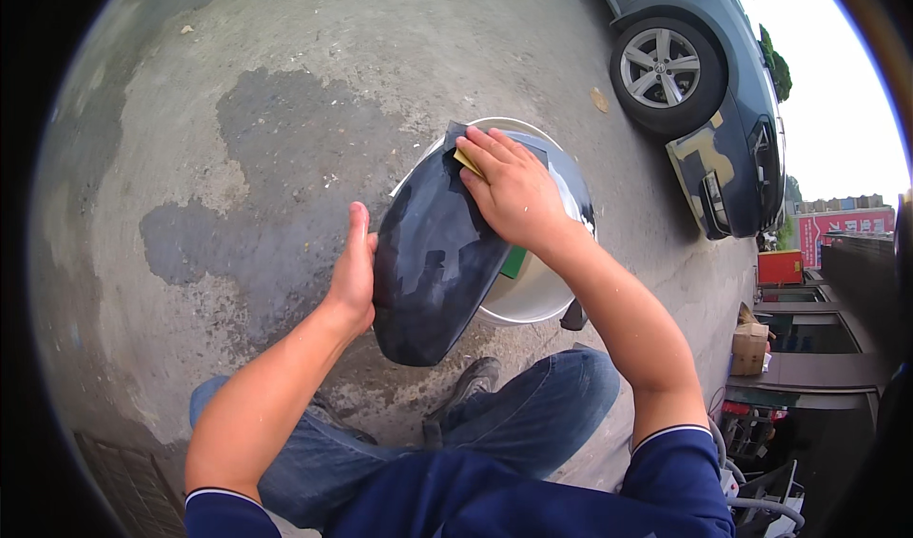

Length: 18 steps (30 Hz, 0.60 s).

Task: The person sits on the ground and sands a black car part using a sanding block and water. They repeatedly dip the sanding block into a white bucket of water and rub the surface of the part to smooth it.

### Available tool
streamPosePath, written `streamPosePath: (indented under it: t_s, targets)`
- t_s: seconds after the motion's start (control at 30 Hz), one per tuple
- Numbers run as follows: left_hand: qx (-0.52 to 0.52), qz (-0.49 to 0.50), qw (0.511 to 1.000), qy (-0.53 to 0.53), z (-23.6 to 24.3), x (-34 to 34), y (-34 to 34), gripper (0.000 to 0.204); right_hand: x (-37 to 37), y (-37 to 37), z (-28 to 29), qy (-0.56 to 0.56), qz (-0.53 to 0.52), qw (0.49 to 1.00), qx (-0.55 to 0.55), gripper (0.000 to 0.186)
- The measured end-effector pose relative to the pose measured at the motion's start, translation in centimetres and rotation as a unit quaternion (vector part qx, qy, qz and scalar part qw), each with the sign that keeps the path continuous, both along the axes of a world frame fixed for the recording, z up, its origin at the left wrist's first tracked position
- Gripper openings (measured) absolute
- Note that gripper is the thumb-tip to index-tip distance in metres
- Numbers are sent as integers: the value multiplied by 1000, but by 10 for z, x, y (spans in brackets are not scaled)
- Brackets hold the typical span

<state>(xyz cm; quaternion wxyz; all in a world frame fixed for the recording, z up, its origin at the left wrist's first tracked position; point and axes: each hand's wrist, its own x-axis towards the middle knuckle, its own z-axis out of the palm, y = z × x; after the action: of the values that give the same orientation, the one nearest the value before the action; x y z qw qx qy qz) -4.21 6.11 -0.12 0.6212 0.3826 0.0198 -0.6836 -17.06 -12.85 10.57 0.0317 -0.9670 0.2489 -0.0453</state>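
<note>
A long, dark, glossy curved panel (433,253) with wet-looking streaks lies tilted over a white bucket (534,312). My left hand (352,274) grips the panel's left edge, thumb pointing up and the other fingers hidden beneath it. On the panel's upper right part, my right hand (516,191) presses down a yellow and grey piece that looks like sandpaper (466,163), its edge showing by the fingertips. Inside the bucket a bit of a green thing (514,261) shows under the panel; its kind is unclear.
Stained concrete ground (285,91) spreads around the bucket. A dark car (751,148) with patchy paint at its bumper stands at upper right. At the right are a cardboard box (749,348) and grey hoses (766,507). My shoe (475,378) is close to the panel's lower end.
</note>
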Motion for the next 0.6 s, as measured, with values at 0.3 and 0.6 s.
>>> streamPosePath:
  t_s: [0.3,0.6]
  targets:
    - [-6,37,999,-34,-10,-1,-2,84,2,6,3,25,19,999,10,50]
    - [-33,29,992,-115,0,-4,11,31,4,-7,-4,-2,24,999,26,46]
